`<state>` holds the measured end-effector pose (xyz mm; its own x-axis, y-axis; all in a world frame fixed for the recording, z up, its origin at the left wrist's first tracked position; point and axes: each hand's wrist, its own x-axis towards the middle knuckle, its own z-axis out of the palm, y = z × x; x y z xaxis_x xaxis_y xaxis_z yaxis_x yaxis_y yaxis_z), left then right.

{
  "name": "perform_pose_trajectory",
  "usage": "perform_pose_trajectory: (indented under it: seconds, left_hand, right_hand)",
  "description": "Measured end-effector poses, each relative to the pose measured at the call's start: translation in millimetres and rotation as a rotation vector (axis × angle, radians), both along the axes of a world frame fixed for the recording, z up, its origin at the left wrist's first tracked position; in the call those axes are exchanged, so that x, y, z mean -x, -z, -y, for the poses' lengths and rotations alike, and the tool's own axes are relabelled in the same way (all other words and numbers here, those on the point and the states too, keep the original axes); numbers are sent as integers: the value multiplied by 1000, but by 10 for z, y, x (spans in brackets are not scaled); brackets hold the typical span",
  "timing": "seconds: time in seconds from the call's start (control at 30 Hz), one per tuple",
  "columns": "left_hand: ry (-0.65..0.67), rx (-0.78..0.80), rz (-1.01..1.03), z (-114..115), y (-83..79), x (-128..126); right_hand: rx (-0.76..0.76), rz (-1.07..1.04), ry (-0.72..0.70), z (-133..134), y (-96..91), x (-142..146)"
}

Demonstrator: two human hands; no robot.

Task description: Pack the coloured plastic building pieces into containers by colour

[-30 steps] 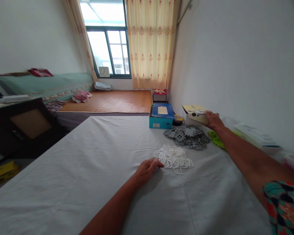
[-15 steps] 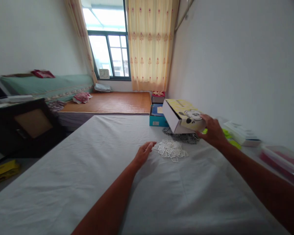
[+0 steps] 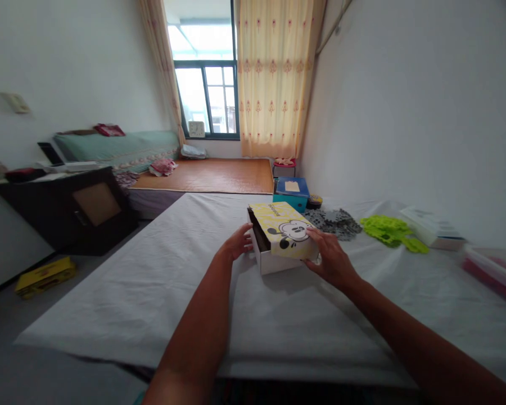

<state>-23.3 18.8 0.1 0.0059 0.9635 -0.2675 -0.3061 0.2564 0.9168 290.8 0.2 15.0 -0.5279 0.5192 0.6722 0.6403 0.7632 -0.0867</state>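
Observation:
A cardboard box with a yellow lid [image 3: 284, 225] printed with a cartoon face stands low over the white-covered table. My right hand [image 3: 331, 256] grips its near right corner, thumb below and fingers on the lid. The lid is partly raised, leaving a dark gap along the left side above the white box wall [image 3: 278, 263]. Beside that left side is my left hand [image 3: 237, 242], its fingers spread at the box's edge; whether they press on it I cannot tell. The pile of white lattice pieces is mostly hidden by the box.
Behind the box lie grey lattice pieces [image 3: 335, 222] and a teal box [image 3: 289, 202] with a blue folder-like item on top. To the right are bright green pieces [image 3: 388, 229], a white box [image 3: 432, 228] and a clear container with red contents [image 3: 493, 270].
My right hand has brought the yellow-lidded box left and nearer, over the white pieces. My left hand has moved slightly left, to the box's side. The view has shifted left.

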Motion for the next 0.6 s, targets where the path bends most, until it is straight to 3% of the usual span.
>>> perform_pose_trajectory:
  seconds: [0.2, 0.33, 0.5, 0.6]
  left_hand:
    - [10, -10, 129, 13, 3, 30]
    - [-38, -41, 170, 6, 17, 96]
    - [-76, -37, 163, 3, -2, 243]
    - [-97, -166, 282, 102, -100, 401]
  right_hand:
    - [87, -211, 78, -172, -420, -58]
    - [174, -409, 140, -270, -590, -54]
    - [50, -558, 202, -448, -737, -85]
    - [-26, -490, 202, -645, -789, -9]
